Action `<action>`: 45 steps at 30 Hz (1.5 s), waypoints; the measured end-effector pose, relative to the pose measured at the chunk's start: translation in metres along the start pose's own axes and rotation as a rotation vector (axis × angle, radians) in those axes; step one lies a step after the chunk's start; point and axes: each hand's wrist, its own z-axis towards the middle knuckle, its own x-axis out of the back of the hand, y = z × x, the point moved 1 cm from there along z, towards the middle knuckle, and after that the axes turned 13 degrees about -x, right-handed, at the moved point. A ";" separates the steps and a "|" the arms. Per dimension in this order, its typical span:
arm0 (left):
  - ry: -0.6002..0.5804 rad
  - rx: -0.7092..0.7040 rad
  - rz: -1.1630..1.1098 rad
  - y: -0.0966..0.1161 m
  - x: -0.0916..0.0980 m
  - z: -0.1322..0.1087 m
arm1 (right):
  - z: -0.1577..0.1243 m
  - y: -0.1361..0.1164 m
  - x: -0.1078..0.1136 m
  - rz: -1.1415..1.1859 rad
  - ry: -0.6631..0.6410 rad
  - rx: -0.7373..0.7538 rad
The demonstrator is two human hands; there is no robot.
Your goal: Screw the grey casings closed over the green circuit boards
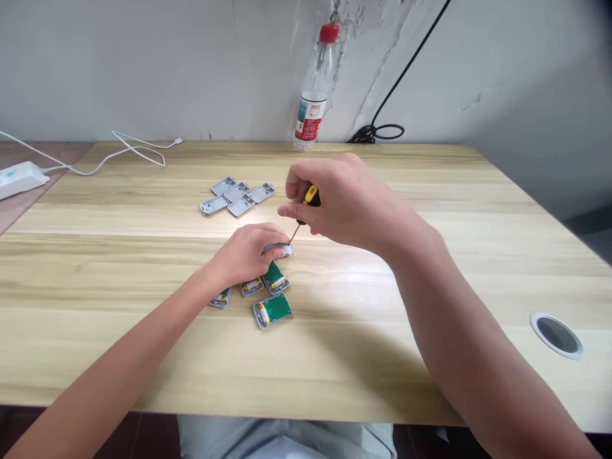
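Observation:
My left hand (251, 252) is closed round a small grey plastic case (287, 249) on the table, with only the case's right end showing. In my right hand (335, 197) is a screwdriver (312, 196) with a yellow and black handle. Its thin shaft slants down and the tip meets the right end of the case. Below my left hand lie several open case halves with green circuit boards (278, 308) and small batteries, partly covered by that hand. Farther back, several empty grey case halves (241, 205) lie in a loose cluster.
A plastic bottle (313, 108) with a red cap stands against the wall. A white cable (138, 148) runs to a power strip (21, 178) at the far left. A black cable (368, 134) lies coiled behind. A round grommet (557, 335) sits in the table (358, 376) at right.

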 end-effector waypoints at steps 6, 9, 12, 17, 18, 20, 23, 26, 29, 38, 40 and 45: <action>-0.002 -0.002 -0.001 -0.001 -0.001 -0.001 | -0.002 -0.006 0.004 -0.163 -0.013 -0.043; 0.000 0.012 0.004 -0.001 -0.001 -0.001 | -0.001 -0.007 0.006 -0.252 0.010 -0.138; 0.007 0.014 -0.005 0.000 0.000 0.000 | -0.001 -0.007 0.009 -0.268 0.017 -0.099; 0.006 0.011 -0.010 0.000 0.000 0.000 | -0.002 -0.008 0.014 -0.246 -0.076 -0.086; 0.006 0.015 -0.008 0.000 0.001 0.000 | -0.002 -0.008 0.013 -0.253 -0.066 -0.120; 0.006 0.019 -0.005 0.001 0.001 0.000 | -0.001 -0.007 0.012 -0.271 -0.035 -0.171; 0.008 0.015 0.000 0.001 0.001 0.000 | -0.001 -0.007 0.012 -0.273 -0.045 -0.152; 0.010 0.009 0.000 0.001 0.000 0.000 | -0.003 -0.008 0.013 -0.246 -0.133 -0.078; 0.013 0.007 0.009 0.001 0.000 0.000 | -0.004 -0.011 0.012 -0.303 -0.117 -0.117; 0.017 0.007 0.004 -0.001 -0.002 -0.001 | -0.001 -0.013 0.004 -0.285 -0.022 -0.089; 0.013 0.017 0.003 -0.001 -0.001 -0.001 | 0.000 -0.011 0.004 -0.298 -0.018 -0.139; 0.008 0.015 0.009 0.000 0.000 0.000 | -0.003 -0.007 0.010 -0.310 -0.069 -0.104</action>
